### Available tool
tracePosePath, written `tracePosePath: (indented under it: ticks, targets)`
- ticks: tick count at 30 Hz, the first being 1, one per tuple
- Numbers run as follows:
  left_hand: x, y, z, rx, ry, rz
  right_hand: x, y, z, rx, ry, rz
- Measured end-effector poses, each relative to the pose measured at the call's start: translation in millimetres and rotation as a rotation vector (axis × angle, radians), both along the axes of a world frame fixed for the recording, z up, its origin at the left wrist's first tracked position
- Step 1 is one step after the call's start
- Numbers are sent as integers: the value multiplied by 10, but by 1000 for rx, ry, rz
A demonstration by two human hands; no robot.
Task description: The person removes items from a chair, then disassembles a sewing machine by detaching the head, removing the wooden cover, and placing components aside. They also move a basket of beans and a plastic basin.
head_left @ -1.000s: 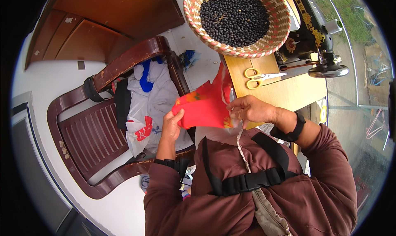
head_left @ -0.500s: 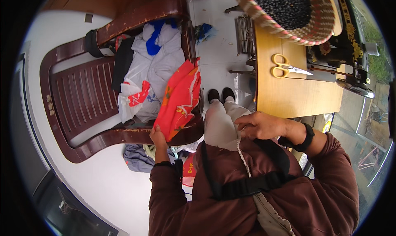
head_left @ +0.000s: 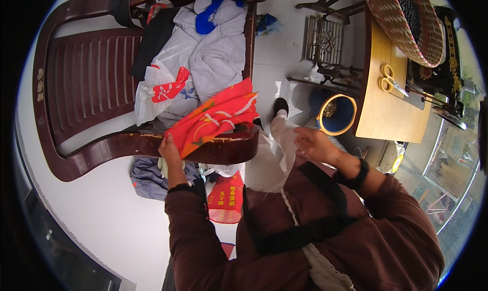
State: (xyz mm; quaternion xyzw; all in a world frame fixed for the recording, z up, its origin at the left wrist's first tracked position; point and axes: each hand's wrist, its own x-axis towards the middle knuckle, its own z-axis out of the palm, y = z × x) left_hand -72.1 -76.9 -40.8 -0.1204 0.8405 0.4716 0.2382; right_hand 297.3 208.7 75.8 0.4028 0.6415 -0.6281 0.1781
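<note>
"Where's the red patterned cloth [head_left: 213, 119]?"
"Over the wooden armrest [head_left: 226, 151], pinched at its near-left end by the left hand [head_left: 171, 149], clearly the nearer one!"
"Its long axis?"
"Slanting away from that closed grip, forward and rightward, free end pointing the same way!"
"And the right hand [head_left: 319, 145]?"
"Well apart, fingers half-curled; whether they pinch anything, I can't tell."

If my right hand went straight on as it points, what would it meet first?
Likely the pale trouser leg; depth is unclear, so the right hand might pass above it toward the red cloth.
</note>
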Motion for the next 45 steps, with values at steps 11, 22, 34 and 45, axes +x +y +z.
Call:
tracePosePath:
  ticks: [11,22,34,45]
  targets:
    - [-168,-226,116,429,-303,165,-1150,474,-1722,603,-323,226]
    - [-300,168,311,119,-347,160,-1755,1511,-3148,876,-401,133]
    - [-273,392,339,-185,-367,202,-2056,2523,-4661,1025,-269,451]
    - [-231,426,290,-308,-339,263,-2095,3215,-5781,703,-192,230]
